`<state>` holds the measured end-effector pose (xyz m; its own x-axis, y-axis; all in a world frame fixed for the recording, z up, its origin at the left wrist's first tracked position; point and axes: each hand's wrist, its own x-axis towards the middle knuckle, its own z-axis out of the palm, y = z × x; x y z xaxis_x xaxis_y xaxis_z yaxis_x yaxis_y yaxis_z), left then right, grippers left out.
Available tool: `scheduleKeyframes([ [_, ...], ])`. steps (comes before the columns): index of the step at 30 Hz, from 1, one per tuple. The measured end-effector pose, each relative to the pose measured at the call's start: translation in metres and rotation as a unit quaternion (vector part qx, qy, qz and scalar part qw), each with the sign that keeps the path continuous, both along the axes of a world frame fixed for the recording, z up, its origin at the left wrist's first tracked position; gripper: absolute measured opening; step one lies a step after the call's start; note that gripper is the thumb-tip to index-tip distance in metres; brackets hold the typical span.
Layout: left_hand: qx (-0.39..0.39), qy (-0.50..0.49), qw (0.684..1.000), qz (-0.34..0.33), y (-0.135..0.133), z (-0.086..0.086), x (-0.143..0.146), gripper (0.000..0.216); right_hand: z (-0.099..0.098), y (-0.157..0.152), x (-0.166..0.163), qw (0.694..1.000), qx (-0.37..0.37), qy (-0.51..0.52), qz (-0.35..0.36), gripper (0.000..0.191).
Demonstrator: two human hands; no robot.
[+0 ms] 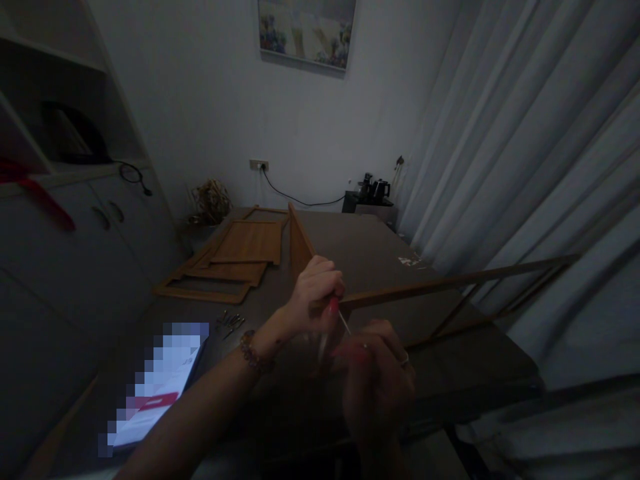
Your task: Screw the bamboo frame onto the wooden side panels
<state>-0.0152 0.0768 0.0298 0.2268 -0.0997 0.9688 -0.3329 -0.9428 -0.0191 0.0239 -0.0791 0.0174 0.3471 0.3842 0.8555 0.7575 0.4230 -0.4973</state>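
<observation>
Lying left of left hand point(311, 299): hardware point(231, 325), lit screen point(165, 390), wooden panels point(247, 241) (overlapping).

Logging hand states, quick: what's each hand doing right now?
Left hand: closed on the wooden panel, near end.
Right hand: closed, holding a thin metal rod.

The broad, flat tabletop point(360, 233) is plain grey-brown. On it, the rectangular wooden panels point(247, 241) are honey-brown. Over it, the long, slim wooden frame point(425, 285) is duller brown, the thin metal rod point(345, 323) silvery, the nails of both hands point(314, 291) red. Right of the tabletop, the pleated fabric curtain point(500, 133) is pale blue-grey; behind it, the framed picture point(310, 30) has a multicoloured floral pattern.
</observation>
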Motion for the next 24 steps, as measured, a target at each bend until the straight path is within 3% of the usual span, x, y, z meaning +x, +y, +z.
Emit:
scheduleKeyframes([
  [7,-0.006,0.0,1.0,0.003,0.0,0.0,0.0,0.029,0.002,0.004,-0.005,0.995,0.031,-0.053,-0.08,0.036],
  [15,-0.009,-0.004,1.0,0.011,-0.004,0.003,0.0,0.033,0.001,-0.001,-0.007,0.999,0.005,0.008,-0.049,0.035],
  [19,-0.011,-0.002,1.0,0.009,-0.003,0.002,-0.001,0.03,0.003,-0.004,-0.007,0.995,0.079,0.025,-0.055,0.04],
  [24,-0.004,0.002,1.0,0.008,-0.002,0.002,-0.001,0.029,-0.001,-0.006,0.006,0.972,0.172,0.036,-0.156,0.047],
])
